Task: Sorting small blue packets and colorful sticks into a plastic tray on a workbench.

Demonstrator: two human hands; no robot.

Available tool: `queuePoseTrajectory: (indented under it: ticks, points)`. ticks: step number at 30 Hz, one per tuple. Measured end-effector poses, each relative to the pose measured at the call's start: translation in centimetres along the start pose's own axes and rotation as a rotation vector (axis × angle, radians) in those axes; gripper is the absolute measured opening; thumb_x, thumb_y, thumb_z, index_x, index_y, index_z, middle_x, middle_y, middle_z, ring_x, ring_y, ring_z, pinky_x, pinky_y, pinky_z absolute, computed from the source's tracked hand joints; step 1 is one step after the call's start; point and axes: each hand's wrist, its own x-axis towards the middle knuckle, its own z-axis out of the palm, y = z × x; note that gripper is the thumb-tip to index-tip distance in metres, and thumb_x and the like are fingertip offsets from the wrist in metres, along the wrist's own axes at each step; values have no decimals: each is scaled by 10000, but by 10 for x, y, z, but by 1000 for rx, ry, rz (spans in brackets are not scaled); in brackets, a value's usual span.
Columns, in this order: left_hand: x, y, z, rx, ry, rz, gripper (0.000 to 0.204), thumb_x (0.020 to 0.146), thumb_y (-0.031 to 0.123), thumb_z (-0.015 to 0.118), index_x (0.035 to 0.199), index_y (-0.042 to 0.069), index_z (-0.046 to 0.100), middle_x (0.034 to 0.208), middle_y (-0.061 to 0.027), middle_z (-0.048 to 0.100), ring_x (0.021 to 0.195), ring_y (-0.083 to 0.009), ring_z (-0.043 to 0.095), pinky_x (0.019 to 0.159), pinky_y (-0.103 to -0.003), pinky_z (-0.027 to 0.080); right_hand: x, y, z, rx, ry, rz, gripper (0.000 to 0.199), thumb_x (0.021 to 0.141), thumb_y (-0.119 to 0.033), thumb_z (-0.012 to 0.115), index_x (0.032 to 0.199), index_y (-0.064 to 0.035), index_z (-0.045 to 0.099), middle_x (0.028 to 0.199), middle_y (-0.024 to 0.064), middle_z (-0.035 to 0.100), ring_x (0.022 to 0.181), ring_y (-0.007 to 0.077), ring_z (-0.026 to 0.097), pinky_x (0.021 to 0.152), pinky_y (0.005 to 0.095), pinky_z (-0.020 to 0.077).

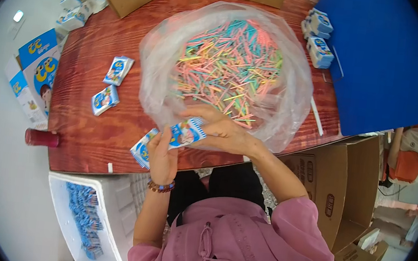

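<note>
In front of me at the table's near edge, my left hand [163,159] pinches blue-and-white printed packets between thumb and fingers. One packet [142,148] sticks out to the left of that hand, and another packet [188,132] stretches across to my right hand [226,133], whose fingers close on its right end. Whether the two packets are joined is hidden behind my left thumb. Just beyond my hands lies a wide-open clear plastic bag [155,81] full of thin pink, yellow, green and blue sticks [225,71].
Two small stacks of packets [118,70] [104,100] lie left on the red wooden table [78,139]. A red jar [42,138] stands at its left edge. Below is a white foam box [113,217] of blue packets. Cardboard boxes [356,186] stand right, beneath a blue panel [384,62].
</note>
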Motion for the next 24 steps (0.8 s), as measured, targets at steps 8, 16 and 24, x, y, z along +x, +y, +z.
queuePoseTrajectory:
  ticks: [8,16,24]
  points:
    - [-1,-2,10,-4,135,136,202,990,170,542,908,35,668,914,-53,691,800,-103,643,678,-257,503,16,3,-47,219,-114,334,232,872,-179,680,1071,-62,697,1164,92,633,1061,203,591,915,345,456]
    - [-6,-6,5,-123,140,55,196,986,202,554,944,53,674,998,-46,695,868,-125,658,727,-279,518,1,115,-195,-822,202,773,208,809,-149,666,964,-14,696,1007,141,672,885,255,648,785,340,495]
    - [-5,-1,7,-103,216,37,140,980,158,556,942,67,656,928,-47,697,810,-124,670,706,-286,534,-36,89,-196,-907,-149,492,384,735,-59,668,1116,-52,625,1139,142,562,1118,327,514,949,392,430]
